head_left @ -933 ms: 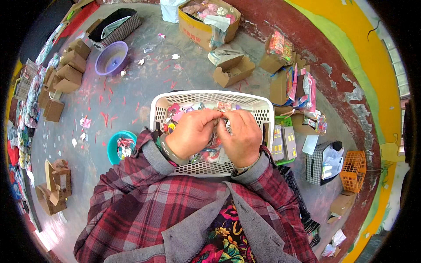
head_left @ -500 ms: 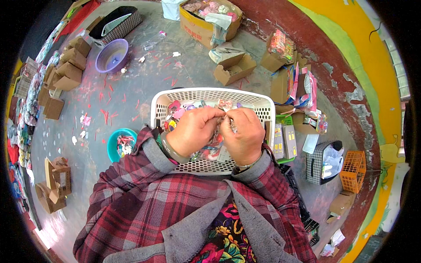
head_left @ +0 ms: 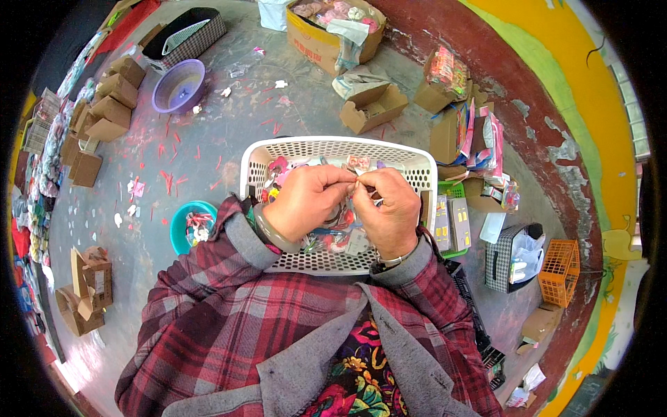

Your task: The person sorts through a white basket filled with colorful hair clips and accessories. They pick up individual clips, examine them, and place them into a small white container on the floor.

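Together, the left hand (head_left: pixel 309 205) and right hand (head_left: pixel 389 212) pinch a small trinket (head_left: pixel 363 186) between closed fingers above the white basket (head_left: pixel 333 149) of colourful pieces, keeping supplies within reach.

Both hands meet over a white basket (head_left: pixel 333 149). The left hand (head_left: pixel 306 201) and the right hand (head_left: pixel 390 208) pinch one small item (head_left: pixel 360 182) between the fingertips. A teal bowl (head_left: pixel 182 224) sits at 9 o'clock, a purple bowl (head_left: pixel 179 85) at 11.
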{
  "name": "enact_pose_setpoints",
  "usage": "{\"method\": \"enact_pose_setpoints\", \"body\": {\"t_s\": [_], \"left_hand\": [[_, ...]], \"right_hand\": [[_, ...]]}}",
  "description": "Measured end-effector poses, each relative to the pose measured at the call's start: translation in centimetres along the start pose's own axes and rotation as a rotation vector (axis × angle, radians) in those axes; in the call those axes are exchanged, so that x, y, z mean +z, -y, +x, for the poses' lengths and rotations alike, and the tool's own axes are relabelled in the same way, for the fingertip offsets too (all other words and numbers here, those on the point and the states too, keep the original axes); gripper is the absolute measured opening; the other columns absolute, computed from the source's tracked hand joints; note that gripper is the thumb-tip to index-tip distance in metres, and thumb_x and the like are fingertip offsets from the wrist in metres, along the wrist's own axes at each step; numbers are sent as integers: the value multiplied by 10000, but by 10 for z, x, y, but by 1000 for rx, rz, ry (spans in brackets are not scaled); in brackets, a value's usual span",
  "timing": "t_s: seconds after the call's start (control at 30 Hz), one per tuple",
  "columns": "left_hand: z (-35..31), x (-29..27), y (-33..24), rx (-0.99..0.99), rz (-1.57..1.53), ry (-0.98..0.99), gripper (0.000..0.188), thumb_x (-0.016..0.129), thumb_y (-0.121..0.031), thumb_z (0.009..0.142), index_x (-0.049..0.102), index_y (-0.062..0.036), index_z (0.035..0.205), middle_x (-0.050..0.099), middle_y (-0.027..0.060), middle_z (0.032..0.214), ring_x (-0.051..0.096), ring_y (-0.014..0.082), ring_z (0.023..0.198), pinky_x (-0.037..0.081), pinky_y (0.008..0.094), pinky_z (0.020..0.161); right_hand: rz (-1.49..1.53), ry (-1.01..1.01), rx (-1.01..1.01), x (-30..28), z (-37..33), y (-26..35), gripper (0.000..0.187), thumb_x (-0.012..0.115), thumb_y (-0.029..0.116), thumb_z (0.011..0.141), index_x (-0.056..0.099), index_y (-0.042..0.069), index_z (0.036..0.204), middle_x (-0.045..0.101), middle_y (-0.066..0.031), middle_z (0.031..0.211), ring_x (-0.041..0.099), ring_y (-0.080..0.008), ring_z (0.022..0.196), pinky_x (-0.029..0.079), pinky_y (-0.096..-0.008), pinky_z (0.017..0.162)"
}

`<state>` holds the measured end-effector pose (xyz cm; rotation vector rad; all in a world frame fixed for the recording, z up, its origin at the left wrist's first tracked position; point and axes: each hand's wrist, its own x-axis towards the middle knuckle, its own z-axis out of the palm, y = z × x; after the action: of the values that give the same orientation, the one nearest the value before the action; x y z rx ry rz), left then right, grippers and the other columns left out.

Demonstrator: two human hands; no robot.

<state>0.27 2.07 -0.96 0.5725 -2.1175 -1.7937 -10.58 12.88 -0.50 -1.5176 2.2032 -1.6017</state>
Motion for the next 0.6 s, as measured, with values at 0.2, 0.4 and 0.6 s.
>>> {"method": "enact_pose_setpoints", "body": {"t_s": [0.2,0.4,0.6], "left_hand": [[1,0,3,-34,-101,17,145,579,-47,835,641,35,936,641,56,832,573,92,770,466,234,687],[1,1,8,-45,-189,-20,146,574,-31,831,638,38,943,641,58,844,574,97,776,468,237,693],[-1,0,2,127,69,-45,157,557,6,811,631,14,949,643,98,849,602,149,775,474,262,696]], "right_hand": [[50,-10,83,-3,0,-2,108,625,-18,661,577,33,744,544,-100,684,557,-233,593,442,-311,533],[85,-5,97,-5,1,2,130,633,-7,661,580,27,775,554,-108,719,567,-235,634,454,-302,562],[-135,0,-142,-4,4,6,172,667,40,637,590,48,790,578,-101,758,574,-264,687,461,-337,601]]}}
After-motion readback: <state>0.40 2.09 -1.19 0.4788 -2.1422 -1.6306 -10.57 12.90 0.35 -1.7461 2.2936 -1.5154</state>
